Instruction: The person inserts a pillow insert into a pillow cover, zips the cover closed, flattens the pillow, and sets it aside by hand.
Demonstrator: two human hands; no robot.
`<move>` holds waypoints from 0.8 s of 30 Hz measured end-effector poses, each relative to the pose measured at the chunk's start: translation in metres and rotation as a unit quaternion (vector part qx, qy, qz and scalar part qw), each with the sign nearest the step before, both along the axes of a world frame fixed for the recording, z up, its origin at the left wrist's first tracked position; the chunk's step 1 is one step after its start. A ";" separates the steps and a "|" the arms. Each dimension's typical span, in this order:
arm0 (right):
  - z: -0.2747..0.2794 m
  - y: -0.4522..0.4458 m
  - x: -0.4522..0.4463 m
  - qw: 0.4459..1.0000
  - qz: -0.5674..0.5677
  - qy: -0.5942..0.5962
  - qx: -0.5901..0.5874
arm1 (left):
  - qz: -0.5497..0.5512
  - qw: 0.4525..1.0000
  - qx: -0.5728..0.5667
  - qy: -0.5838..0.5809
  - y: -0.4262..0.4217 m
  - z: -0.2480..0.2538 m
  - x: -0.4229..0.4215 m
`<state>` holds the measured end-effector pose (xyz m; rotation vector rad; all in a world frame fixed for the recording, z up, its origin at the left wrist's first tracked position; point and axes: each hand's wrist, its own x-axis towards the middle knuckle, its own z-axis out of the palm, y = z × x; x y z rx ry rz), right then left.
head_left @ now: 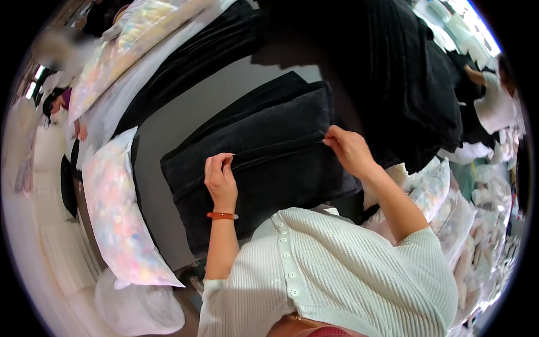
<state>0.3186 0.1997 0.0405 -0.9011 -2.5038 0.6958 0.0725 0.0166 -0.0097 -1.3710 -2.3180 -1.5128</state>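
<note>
Black plush fabric (269,182) lies spread over the grey table in front of me, with a raised edge or seam running across it. My left hand (220,178), with an orange bracelet at its wrist, pinches that edge left of the middle. Further right, my right hand (347,149) pinches the same edge near the fabric's right side. Between the two hands the edge runs in a nearly straight line. More black layers show behind the fabric.
A pastel-patterned pillow (120,210) lies at the table's left edge. Stacks of black fabric (404,78) rise at the back right. A white bag (137,306) is at the lower left. Other people are at the far left and far right; plastic-wrapped pillows (443,208) are at the right.
</note>
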 end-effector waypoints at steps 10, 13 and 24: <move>-0.022 -0.014 -0.003 0.992 -0.067 0.102 -0.043 | -0.269 0.922 -0.048 0.274 0.093 0.041 0.051; -0.021 -0.018 -0.004 0.991 -0.079 0.105 -0.019 | -0.286 0.921 -0.041 0.261 0.123 0.033 0.069; -0.038 0.007 0.017 0.988 -0.090 0.111 0.064 | -0.279 0.954 -0.045 0.102 0.138 0.025 0.080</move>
